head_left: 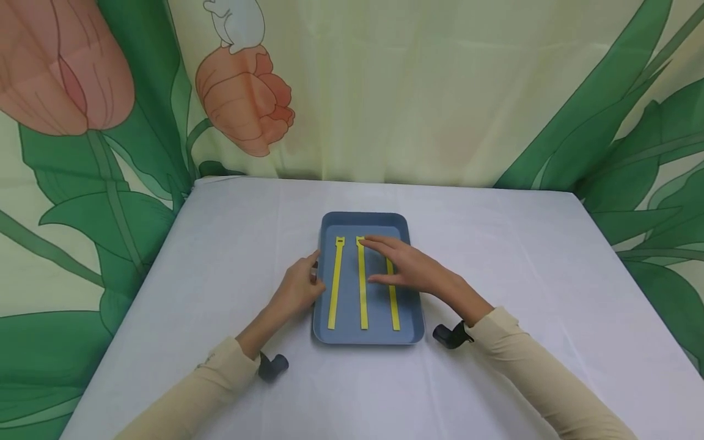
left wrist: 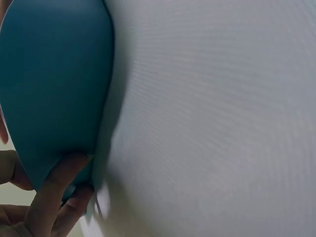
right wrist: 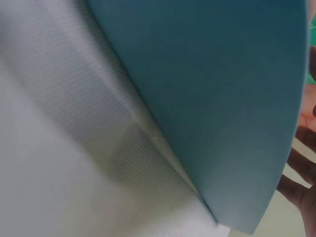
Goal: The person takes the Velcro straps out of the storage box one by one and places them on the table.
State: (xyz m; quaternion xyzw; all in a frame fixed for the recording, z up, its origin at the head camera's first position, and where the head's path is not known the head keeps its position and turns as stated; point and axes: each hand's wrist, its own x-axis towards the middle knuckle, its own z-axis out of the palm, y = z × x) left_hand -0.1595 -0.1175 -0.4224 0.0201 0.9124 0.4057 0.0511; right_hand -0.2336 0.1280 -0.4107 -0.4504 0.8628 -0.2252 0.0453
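Note:
A blue-grey rectangular tray [head_left: 363, 340] lies on the table. Inside it, side by side, are three yellow cable straps with slotted heads: a left strap [head_left: 335, 287], a middle strap [head_left: 362, 299] and a right strap [head_left: 393, 305]. My left hand [head_left: 297, 284] grips the tray's left edge; the left wrist view shows fingers [left wrist: 54, 192] against the tray's outer wall [left wrist: 54, 89]. Over the tray's right half hovers my right hand [head_left: 409, 266], fingers extended and thumb apart, partly covering the right strap. Whether a fingertip touches the middle strap's head I cannot tell.
A white cloth [head_left: 495, 244] covers the table around the tray. Behind and at both sides hangs a curtain [head_left: 396, 91] printed with tulips and leaves. A black wrist camera [head_left: 451, 336] sits below each forearm.

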